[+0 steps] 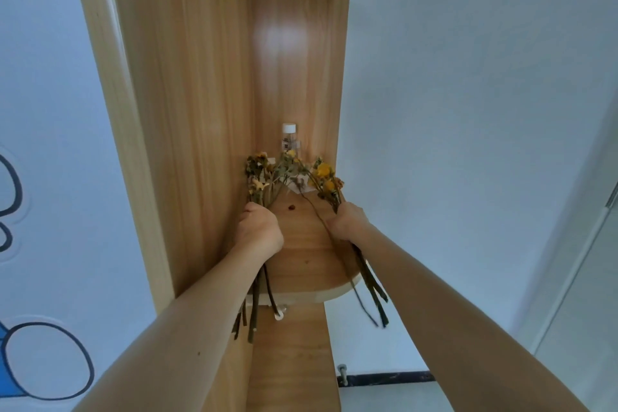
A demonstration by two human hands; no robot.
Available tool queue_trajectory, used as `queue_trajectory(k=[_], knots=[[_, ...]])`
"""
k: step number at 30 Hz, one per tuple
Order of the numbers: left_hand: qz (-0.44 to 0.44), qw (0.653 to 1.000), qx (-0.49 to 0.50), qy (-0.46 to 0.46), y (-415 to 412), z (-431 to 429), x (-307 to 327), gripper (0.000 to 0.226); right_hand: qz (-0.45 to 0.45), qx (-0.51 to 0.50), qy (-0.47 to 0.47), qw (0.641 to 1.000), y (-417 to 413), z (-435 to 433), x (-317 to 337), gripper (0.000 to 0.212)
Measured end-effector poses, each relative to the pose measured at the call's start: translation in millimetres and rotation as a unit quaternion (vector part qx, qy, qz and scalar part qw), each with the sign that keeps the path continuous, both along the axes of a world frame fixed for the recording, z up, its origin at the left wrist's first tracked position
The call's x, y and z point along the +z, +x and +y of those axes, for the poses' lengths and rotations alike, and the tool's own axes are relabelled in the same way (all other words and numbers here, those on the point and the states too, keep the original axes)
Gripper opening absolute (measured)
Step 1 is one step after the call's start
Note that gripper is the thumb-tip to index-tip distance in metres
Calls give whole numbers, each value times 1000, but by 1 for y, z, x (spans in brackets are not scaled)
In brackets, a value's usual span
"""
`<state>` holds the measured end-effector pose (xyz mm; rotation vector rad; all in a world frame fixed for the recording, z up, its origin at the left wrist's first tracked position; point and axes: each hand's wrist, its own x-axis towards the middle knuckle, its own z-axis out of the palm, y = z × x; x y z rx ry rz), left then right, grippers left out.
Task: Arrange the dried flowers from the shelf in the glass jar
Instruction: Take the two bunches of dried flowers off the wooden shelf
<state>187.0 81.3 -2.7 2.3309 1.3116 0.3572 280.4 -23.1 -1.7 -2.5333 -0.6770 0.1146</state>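
Observation:
Two bunches of dried yellow flowers lie over a rounded wooden shelf [307, 264]. My left hand [259, 231] is closed around the left bunch [259, 174], whose dark stems hang below the shelf edge. My right hand [347, 222] grips the right bunch [326, 177]; its stems also stick out past the shelf's front edge. Behind the flower heads, at the back of the shelf, stands a clear glass jar [289, 140] with a white cap and a label. A small dried petal [291, 207] lies on the shelf between my hands.
The shelf sits in a tall narrow wooden niche with a side panel [187, 110] on the left and a thin panel on the right. White walls flank it. A white hook [279, 314] hangs under the shelf.

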Motion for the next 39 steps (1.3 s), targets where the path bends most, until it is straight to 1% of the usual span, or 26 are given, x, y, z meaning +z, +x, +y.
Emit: queue_trajectory(k=[3, 7, 10, 12, 16, 18, 22, 23, 25, 26, 30, 34, 37, 39], knots=[[-18, 1000, -11, -5, -3, -4, 6, 65, 21, 0, -6, 1000, -3, -9, 4, 24], [-15, 998, -7, -61, -10, -7, 0, 69, 28, 16, -13, 999, -15, -8, 5, 33], [-8, 998, -8, -60, -16, -7, -6, 69, 28, 24, -21, 999, -22, 0, 2, 30], [-13, 998, -2, -69, -19, -7, -7, 70, 14, 19, -37, 999, -24, 4, -1, 27], [-6, 998, -4, -68, -22, -5, -10, 73, -21, 13, -63, 998, -25, 7, -6, 28], [2, 997, -5, -72, -22, -5, -11, 75, -26, 10, -60, 998, -25, 8, -5, 32], [11, 997, -7, -73, -21, -5, -12, 78, -14, 8, -62, 998, -27, 13, -3, 49], [15, 997, -6, -73, -21, -5, -12, 79, -19, 8, -74, 997, -29, 14, -3, 46], [24, 997, -4, -73, -21, -5, -11, 81, -35, 9, -95, 995, -29, 15, -4, 29], [28, 997, -4, -73, -21, -5, -11, 83, -38, 7, -99, 994, -29, 15, -4, 25], [31, 997, 2, -76, -20, -4, -11, 85, -17, 1, -83, 996, -26, 15, -5, 26], [2, 995, 6, -96, -19, -1, -11, 81, 0, -5, -54, 999, -19, 13, -5, 28], [-36, 994, 7, -104, -20, -3, -6, 69, 11, -17, -14, 1000, -17, 4, -3, 27], [-56, 994, 4, -93, -23, -9, 0, 62, 13, -28, 13, 999, -16, -5, -1, 29]])
